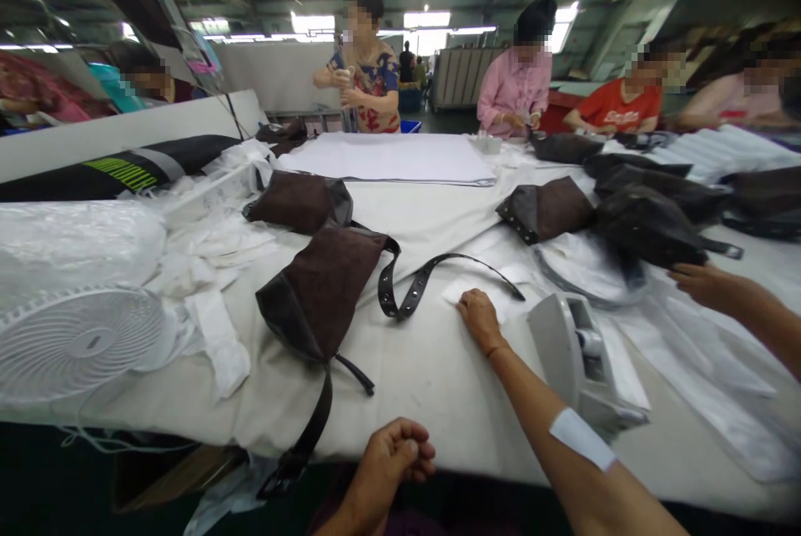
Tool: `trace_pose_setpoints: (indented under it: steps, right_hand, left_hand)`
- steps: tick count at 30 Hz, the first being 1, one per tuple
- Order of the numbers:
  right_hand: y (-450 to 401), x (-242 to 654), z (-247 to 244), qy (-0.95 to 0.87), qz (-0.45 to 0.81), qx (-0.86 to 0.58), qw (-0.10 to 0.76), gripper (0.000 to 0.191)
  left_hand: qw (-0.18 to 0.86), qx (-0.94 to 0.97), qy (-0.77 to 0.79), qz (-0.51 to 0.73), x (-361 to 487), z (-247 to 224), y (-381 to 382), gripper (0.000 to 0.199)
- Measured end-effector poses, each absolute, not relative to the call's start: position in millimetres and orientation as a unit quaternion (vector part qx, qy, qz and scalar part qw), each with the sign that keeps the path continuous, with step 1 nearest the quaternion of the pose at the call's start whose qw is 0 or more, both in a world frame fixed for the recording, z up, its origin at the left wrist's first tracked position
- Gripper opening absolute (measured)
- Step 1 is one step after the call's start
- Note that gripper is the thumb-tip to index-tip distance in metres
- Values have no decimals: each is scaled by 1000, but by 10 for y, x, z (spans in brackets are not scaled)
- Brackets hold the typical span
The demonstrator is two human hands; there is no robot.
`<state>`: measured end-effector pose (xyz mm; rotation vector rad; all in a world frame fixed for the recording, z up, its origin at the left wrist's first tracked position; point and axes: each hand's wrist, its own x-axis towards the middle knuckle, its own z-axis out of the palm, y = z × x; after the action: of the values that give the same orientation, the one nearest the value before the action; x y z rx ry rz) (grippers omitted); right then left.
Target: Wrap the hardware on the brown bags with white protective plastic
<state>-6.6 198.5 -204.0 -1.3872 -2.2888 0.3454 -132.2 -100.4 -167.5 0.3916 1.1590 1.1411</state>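
In a workshop, on a cloth-covered tabletop [431, 394], the right grip [481, 321] is rested open and empty on a white paper slip [510, 294]. A studded black strap [425, 279] is stretched lengthwise just beyond it from a brown pouch [319, 294]; the curled left grip [388, 461] appears empty.

The right hand [481, 319] reaches out ahead, palm down, with the fingers together and pointing far and to the left, and the wrist is almost straight. The right forearm [529, 386] runs up from the near right, with a white patch [581, 438] stuck across it. The left hand [393, 459] sits much lower, near the bottom of the view, curled loosely into a fist, knuckles up, with its wrist dropping out of sight.
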Motion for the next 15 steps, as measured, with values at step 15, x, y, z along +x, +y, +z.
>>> trace_pose_setpoints:
  steps: [15]
  right_hand:
    - [2171, 299, -1156, -699, 351, -525, 335, 27]
  left_hand:
    - [490, 366, 563, 556, -1495, -1037, -523, 15]
